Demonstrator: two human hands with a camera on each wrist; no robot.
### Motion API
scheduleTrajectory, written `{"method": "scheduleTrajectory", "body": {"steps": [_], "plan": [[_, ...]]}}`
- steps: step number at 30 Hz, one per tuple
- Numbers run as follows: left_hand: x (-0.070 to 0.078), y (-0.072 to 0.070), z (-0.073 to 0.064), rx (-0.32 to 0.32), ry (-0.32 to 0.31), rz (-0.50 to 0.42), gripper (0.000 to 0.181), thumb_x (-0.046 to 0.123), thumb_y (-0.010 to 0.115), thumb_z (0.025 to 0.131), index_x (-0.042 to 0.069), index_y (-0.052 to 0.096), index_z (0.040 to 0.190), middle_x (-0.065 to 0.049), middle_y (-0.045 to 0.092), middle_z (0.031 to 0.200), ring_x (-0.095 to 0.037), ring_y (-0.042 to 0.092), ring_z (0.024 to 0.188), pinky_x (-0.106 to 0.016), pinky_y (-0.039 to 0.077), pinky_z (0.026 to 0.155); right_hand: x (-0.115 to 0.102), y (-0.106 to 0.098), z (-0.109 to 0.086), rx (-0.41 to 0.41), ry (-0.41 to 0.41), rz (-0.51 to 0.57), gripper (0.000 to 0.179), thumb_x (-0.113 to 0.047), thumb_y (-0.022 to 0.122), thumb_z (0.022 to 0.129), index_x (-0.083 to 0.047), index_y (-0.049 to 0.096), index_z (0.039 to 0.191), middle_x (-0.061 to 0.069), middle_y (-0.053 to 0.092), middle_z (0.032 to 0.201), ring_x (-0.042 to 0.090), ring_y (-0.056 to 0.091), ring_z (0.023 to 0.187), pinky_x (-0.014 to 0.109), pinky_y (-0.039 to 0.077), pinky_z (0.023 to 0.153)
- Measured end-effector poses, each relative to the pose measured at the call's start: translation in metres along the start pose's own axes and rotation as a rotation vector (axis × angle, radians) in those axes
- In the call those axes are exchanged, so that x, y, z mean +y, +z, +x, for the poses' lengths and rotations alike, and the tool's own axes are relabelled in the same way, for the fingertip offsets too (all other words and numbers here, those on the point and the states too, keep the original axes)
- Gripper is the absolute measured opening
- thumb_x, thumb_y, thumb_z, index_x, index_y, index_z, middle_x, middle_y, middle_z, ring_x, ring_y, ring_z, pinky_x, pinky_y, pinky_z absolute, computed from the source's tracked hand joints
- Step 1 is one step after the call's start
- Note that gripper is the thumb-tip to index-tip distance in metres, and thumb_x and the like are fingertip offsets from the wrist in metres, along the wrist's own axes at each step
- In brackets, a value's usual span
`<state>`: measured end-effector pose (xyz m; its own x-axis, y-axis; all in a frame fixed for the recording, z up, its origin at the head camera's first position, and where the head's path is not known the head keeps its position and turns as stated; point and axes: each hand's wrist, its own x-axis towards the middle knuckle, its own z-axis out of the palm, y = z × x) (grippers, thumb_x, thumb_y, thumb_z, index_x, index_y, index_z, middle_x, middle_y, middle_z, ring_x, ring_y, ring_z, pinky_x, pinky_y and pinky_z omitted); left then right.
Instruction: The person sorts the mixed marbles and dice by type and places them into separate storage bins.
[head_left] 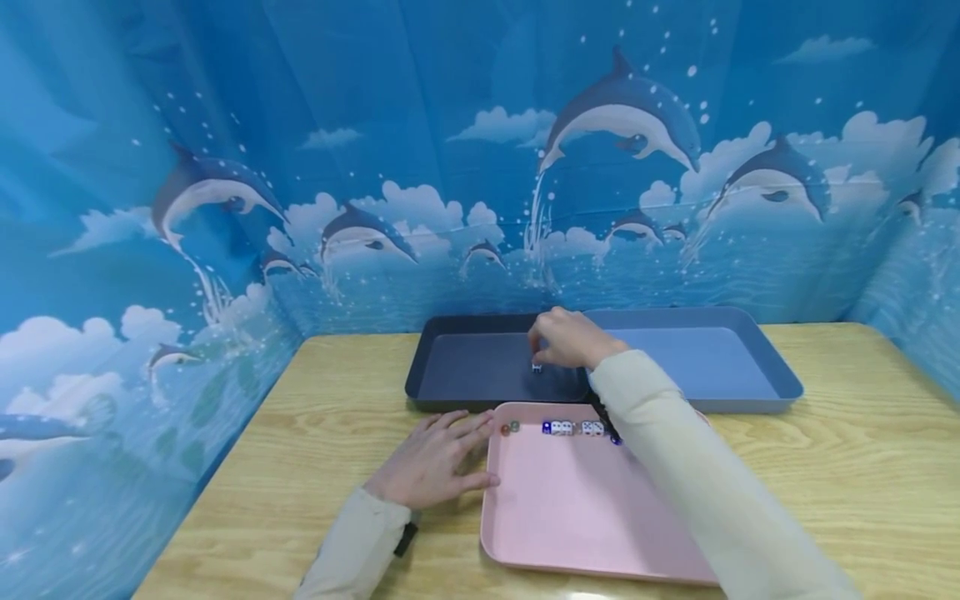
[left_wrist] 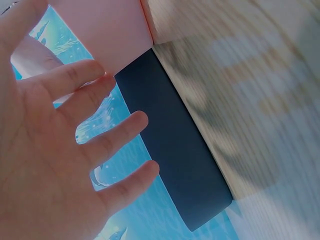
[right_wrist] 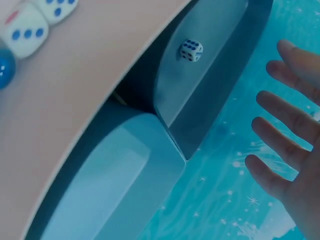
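Note:
A white die with blue dots (head_left: 537, 367) shows over the dark tray (head_left: 465, 367), just below the fingertips of my right hand (head_left: 572, 338). In the right wrist view the fingers of that hand are spread and the die (right_wrist: 191, 50) is apart from them. My left hand (head_left: 431, 467) lies with its fingers spread at the left rim of the pink tray (head_left: 577, 508), fingertips overlapping the edge. Along the pink tray's far side are several white dice (head_left: 592, 428), a blue piece (head_left: 547, 427) and small reddish and green marbles (head_left: 514, 426).
A blue-grey tray (head_left: 690, 358) stands to the right of the dark one, behind the pink tray. All three are on a wooden table (head_left: 862, 467). A dolphin-printed curtain (head_left: 420, 167) hangs behind and at the sides. My right forearm crosses over the pink tray's right part.

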<state>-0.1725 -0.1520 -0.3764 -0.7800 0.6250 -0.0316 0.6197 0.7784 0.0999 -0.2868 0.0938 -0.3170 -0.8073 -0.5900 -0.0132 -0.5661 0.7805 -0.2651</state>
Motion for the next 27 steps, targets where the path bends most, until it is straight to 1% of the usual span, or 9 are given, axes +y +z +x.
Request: {"method": "scheduleTrajectory", "body": {"steps": [6, 12, 18, 22, 27], "plan": [[-0.001, 0.000, 0.000, 0.008, 0.010, -0.013, 0.072, 0.059, 0.059, 0.097, 0.020, 0.043, 0.156, -0.002, 0.043, 0.158, -0.036, 0.048, 0.136, -0.063, 0.037, 0.109, -0.003, 0.000, -0.011, 0.022, -0.008, -0.020, 0.011, -0.016, 0.075, 0.094, -0.009, 0.078, 0.101, 0.015, 0.067, 0.124, 0.036, 0.057, 0.118, 0.051, 0.051, 0.095], [-0.001, 0.001, -0.001, 0.020, 0.020, -0.017, 0.072, 0.058, 0.059, 0.097, 0.020, 0.044, 0.156, -0.003, 0.043, 0.158, -0.037, 0.048, 0.135, -0.064, 0.038, 0.108, -0.005, 0.001, -0.017, 0.052, -0.043, -0.058, 0.011, -0.017, 0.075, 0.094, -0.010, 0.079, 0.102, 0.015, 0.067, 0.126, 0.037, 0.056, 0.119, 0.054, 0.049, 0.097], [-0.001, 0.001, -0.001, 0.001, 0.010, -0.024, 0.074, 0.061, 0.057, 0.097, 0.022, 0.041, 0.158, -0.001, 0.041, 0.159, -0.036, 0.048, 0.136, -0.064, 0.037, 0.109, -0.011, 0.004, -0.027, 0.060, -0.072, -0.095, 0.013, -0.018, 0.076, 0.093, -0.011, 0.079, 0.104, 0.016, 0.063, 0.132, 0.038, 0.053, 0.124, 0.059, 0.044, 0.102], [-0.002, 0.000, -0.001, 0.001, 0.013, -0.030, 0.074, 0.060, 0.057, 0.097, 0.021, 0.041, 0.158, -0.001, 0.040, 0.160, -0.036, 0.047, 0.137, -0.064, 0.037, 0.109, -0.015, 0.008, -0.031, 0.079, -0.106, -0.103, 0.012, -0.018, 0.077, 0.092, -0.011, 0.079, 0.102, 0.016, 0.064, 0.131, 0.037, 0.054, 0.123, 0.057, 0.045, 0.102], [-0.002, 0.001, -0.002, 0.009, 0.018, -0.036, 0.074, 0.059, 0.058, 0.097, 0.020, 0.041, 0.158, -0.003, 0.041, 0.159, -0.036, 0.047, 0.136, -0.064, 0.038, 0.108, -0.019, 0.012, -0.036, 0.100, -0.155, -0.095, 0.012, -0.018, 0.078, 0.091, -0.010, 0.079, 0.101, 0.016, 0.065, 0.129, 0.035, 0.056, 0.120, 0.053, 0.048, 0.099]]}}
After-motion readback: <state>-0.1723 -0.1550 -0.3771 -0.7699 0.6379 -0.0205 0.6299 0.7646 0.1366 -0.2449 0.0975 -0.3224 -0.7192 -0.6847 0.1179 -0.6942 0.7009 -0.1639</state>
